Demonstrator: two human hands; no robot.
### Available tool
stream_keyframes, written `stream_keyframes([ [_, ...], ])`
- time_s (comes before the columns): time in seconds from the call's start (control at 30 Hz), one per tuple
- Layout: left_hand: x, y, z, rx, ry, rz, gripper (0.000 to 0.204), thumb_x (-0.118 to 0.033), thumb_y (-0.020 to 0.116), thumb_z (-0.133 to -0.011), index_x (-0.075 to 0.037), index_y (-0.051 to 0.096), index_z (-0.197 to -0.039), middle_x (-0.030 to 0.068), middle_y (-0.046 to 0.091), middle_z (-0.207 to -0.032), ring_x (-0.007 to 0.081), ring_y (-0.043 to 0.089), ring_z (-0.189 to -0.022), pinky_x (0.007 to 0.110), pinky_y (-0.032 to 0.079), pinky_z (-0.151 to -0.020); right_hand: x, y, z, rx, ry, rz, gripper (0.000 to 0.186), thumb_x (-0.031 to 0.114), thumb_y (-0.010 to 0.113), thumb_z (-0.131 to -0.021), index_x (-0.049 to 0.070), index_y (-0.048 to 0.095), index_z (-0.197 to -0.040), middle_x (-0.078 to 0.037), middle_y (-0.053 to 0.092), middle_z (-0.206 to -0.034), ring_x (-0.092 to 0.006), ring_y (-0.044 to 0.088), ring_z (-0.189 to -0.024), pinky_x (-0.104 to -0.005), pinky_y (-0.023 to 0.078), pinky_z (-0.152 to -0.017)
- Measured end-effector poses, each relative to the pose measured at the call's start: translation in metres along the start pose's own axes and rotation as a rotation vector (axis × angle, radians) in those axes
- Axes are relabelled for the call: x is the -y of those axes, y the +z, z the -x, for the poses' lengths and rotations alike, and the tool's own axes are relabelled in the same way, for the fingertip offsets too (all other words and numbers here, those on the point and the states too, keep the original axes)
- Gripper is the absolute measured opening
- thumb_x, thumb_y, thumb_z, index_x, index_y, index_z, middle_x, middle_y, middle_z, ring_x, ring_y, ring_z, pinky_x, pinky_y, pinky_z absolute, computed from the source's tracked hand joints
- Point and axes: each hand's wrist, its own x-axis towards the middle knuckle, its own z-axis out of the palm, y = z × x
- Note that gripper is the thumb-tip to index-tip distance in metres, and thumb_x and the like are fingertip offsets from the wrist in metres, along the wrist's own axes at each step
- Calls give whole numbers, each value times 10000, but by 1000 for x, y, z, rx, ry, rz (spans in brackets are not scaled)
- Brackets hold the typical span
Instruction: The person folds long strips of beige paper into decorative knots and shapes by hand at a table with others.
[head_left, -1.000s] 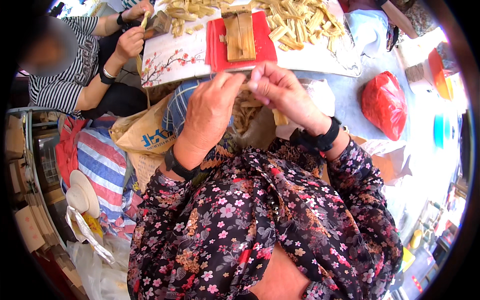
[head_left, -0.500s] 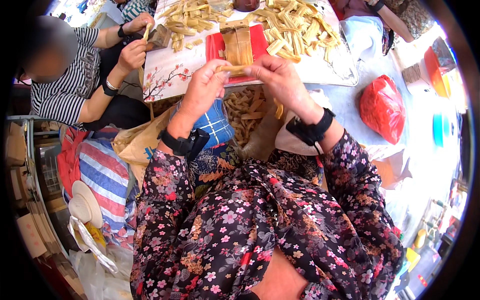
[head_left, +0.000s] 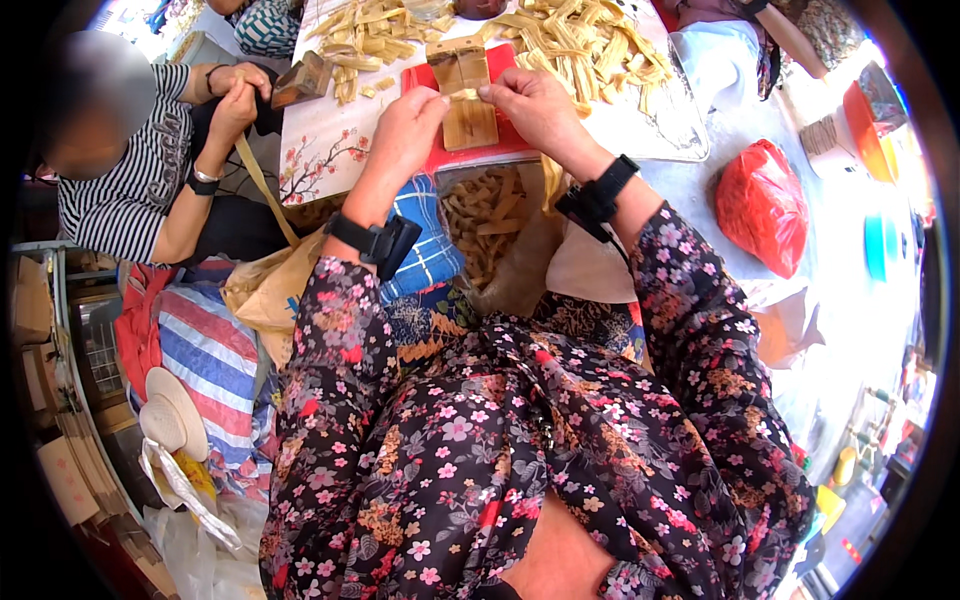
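Note:
I hold a short pale-yellow strip (head_left: 464,95) across a wooden board (head_left: 468,128), pinched at its left end by my left hand (head_left: 410,130) and at its right by my right hand (head_left: 538,118). The board has a narrow slit down its upper part and lies on a red mat (head_left: 508,135) on the white, blossom-patterned tabletop (head_left: 325,150). Piles of dried yellow strips (head_left: 605,55) lie behind and to either side. Below my hands, an open sack (head_left: 485,225) holds short pieces, beside a blue plaid cloth (head_left: 420,240).
A co-worker (head_left: 140,185) in a striped top sits at the left with a long strip near a small wooden block (head_left: 298,80). Another person's arm (head_left: 790,40) shows upper right. A red plastic bag (head_left: 760,210) sits at right; striped woven sheeting (head_left: 210,350) and a hat (head_left: 175,415) are at lower left.
Both my hands have moved forward with the strip, onto the wooden board. The co-worker's hands have come lower and closer together, with a long strip now hanging from them.

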Motion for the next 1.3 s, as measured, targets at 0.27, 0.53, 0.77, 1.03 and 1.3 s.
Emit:
stream_keyframes([
  [0.27,-30,-10,65,-317,306,-334,223,-252,572,-868,-54,640,-943,166,645,-819,324,615,-799,367,468,-761,22,-13,44,-38,-17,126,249,252,550,-876,14,616,-852,-199,622,-721,-383,610,-710,-440,476,-630],
  [0.53,-48,22,120,345,-598,1634,554,-519,382,-946,-33,504,-1184,81,624,-1056,209,584,-994,390,447,-884,69,11,113,147,-127,-471,139,146,619,-859,19,623,-915,-129,581,-746,-257,575,-702,-336,468,-655],
  [0.77,-44,10,121,456,-409,1488,206,-206,485,-942,-53,588,-1035,40,604,-913,155,576,-860,329,462,-798,71,13,125,268,55,-772,143,147,546,-928,17,568,-984,-112,556,-707,-142,564,-668,-310,467,-605],
  [1.03,-62,0,120,315,-148,77,128,-75,484,-875,-23,577,-946,89,576,-881,275,558,-823,362,452,-709,41,26,105,104,-111,-274,188,196,497,-947,15,497,-895,-163,571,-730,-261,594,-612,-367,447,-551],
  [1.3,-89,1,113,-462,478,-211,249,31,479,-833,-3,541,-1071,164,555,-1061,348,546,-990,381,458,-844,71,17,95,362,560,-1430,164,175,505,-952,16,546,-936,-48,604,-768,-111,583,-651,-247,473,-548],
])
